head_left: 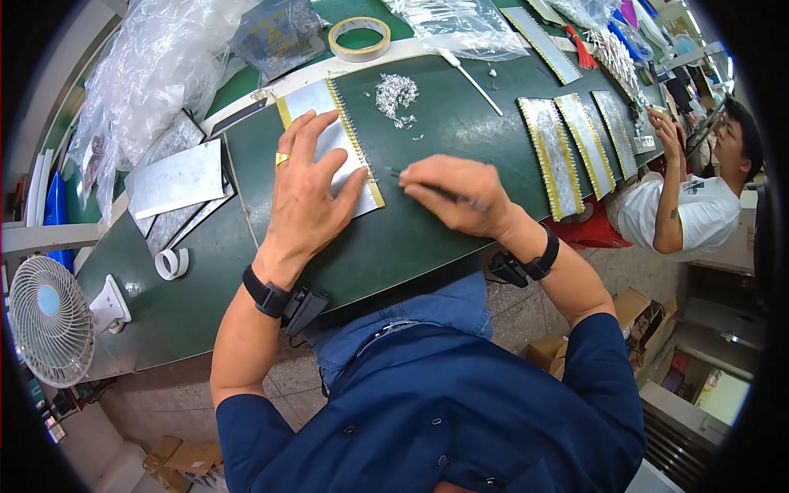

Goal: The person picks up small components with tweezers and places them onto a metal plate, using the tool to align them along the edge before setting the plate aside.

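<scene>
Table (427,238) dark green. Panel (329,140) under left hand (308,197) silver-grey, gold toothed edges. Ring (282,158) gold. Wrist straps (265,292) black. Tape roll (359,39) beige. Fan (49,320) white, blue hub. Sleeves (608,378) navy.

Head-worn fisheye, steeply down; workbench (427,238) close

Workshop, assembly line: we log green bench (460,131), pin strips (567,148), tape roll (359,38), plastic bags (156,66), co-worker (690,197) alongside.
</scene>
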Action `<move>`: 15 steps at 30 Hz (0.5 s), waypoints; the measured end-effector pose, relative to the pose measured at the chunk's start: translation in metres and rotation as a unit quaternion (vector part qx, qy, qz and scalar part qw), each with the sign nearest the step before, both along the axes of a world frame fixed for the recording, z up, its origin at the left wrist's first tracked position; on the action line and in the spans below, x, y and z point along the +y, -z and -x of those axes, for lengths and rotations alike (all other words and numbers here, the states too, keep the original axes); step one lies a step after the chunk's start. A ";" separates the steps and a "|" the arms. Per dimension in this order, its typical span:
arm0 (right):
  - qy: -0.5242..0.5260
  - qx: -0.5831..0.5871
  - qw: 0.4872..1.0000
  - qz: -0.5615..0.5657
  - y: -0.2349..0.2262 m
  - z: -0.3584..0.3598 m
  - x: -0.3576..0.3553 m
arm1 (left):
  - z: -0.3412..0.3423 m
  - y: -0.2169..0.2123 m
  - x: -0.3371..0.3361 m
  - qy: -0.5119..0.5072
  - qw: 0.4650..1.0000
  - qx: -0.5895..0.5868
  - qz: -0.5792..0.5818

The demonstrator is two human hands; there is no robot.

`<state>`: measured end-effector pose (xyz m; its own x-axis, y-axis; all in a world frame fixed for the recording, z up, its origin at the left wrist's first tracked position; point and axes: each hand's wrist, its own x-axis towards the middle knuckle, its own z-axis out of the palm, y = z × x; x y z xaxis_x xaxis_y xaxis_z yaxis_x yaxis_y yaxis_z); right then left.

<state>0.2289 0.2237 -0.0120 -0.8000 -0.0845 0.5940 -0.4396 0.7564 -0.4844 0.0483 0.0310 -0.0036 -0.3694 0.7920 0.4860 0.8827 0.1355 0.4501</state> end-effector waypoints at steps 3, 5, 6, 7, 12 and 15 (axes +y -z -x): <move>0.135 -0.202 0.861 0.448 -0.008 0.001 -0.009 | 0.011 -0.005 -0.004 0.098 0.994 -0.018 -0.049; 0.123 -0.217 0.857 0.451 -0.007 0.003 -0.008 | 0.011 -0.006 -0.009 0.115 0.993 -0.008 -0.035; 0.111 -0.233 0.853 0.454 -0.007 0.004 -0.007 | 0.010 -0.007 -0.012 0.131 0.991 0.002 -0.022; 0.098 -0.249 0.848 0.457 -0.007 0.005 -0.006 | 0.010 -0.007 -0.014 0.146 0.989 0.011 -0.009; 0.099 -0.281 0.852 0.431 -0.015 0.005 -0.009 | 0.011 -0.005 -0.015 0.148 0.988 0.039 -0.005; 0.091 -0.279 0.860 0.416 -0.013 0.005 -0.010 | 0.011 -0.008 -0.017 0.167 0.984 0.051 0.020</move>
<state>0.2236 0.2142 0.0011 -0.9351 0.3418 -0.0935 0.1270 0.0769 -0.9889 0.0373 0.0143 0.0048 -0.0366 0.8799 0.4737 0.9209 -0.1544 0.3579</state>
